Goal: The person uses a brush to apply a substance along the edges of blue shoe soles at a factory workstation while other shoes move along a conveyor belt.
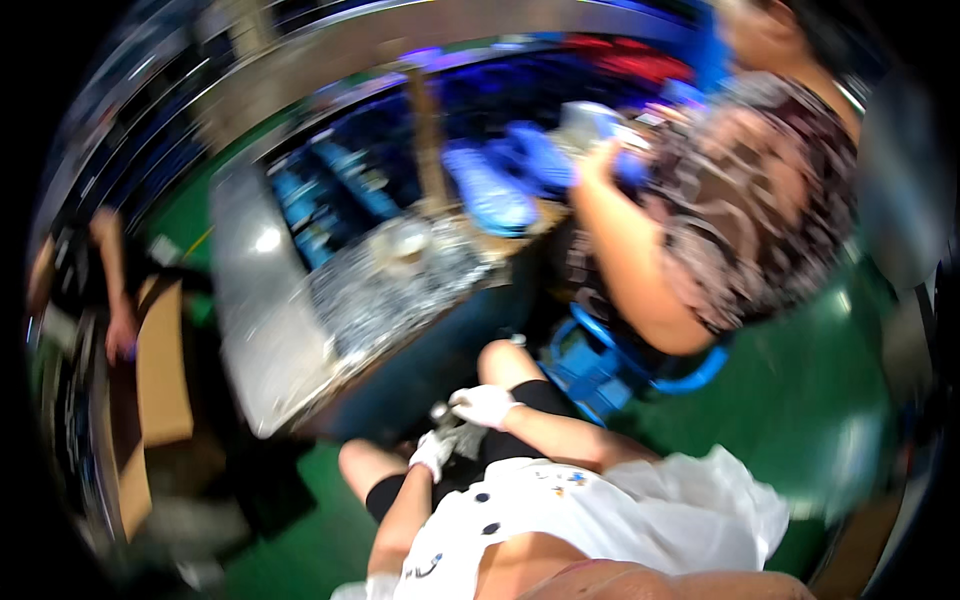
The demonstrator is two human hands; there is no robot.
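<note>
Both my hands wear white gloves and are held over my lap, close together. My left hand (432, 455) is closed at the side of a crumpled grey piece (462, 438) that looks like cloth; blur hides its kind. My right hand (483, 406) is a little farther out and to the right, its fingers drawn together at the upper edge of that piece. A small pale round part (440, 411) shows between the two hands. What exactly each set of fingers grips is too blurred to make out.
Ahead stands a metal-edged workbench (250, 300) with a pale cup (405, 243) on clear plastic wrap and blue shoe-like items (490, 190). At right, a person in a patterned top (750, 200) sits by a blue stool (590, 365). Another person's hand (122, 330) is near a cardboard box (163, 370).
</note>
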